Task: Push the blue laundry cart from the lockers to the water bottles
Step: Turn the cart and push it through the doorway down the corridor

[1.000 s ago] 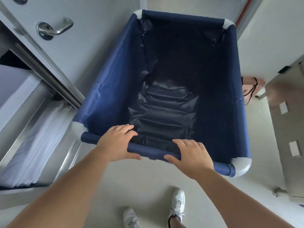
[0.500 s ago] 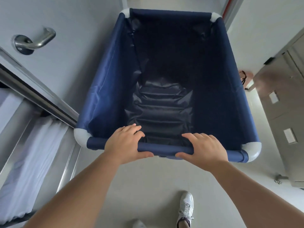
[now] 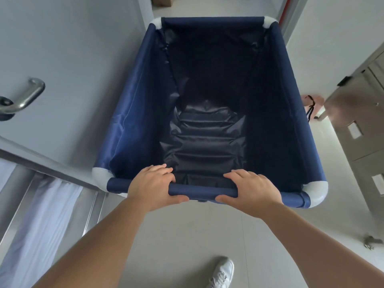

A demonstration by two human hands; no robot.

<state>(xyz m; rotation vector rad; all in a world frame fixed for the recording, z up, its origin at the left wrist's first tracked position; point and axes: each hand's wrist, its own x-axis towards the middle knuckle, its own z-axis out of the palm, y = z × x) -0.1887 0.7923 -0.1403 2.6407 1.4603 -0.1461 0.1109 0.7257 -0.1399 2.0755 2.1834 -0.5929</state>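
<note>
The blue laundry cart fills the middle of the head view, a deep fabric bin with white corner caps and a dark, wrinkled liner, nothing inside it. My left hand grips the near top rail left of centre, fingers over the rail and thumb under. To its right, my right hand holds the same rail the same way. Grey lockers stand at the right edge. No water bottles are in view.
A grey door with a metal lever handle lies close on the cart's left. A steel-framed rack with white cloth is at lower left. A pink bag sits by the lockers. My white shoe is on the pale floor.
The cart has rolled forward and straightened beside the door. The door handle and the white cloth have slid down and left in view; the lockers have come closer on the right. Both hands keep their grip.
</note>
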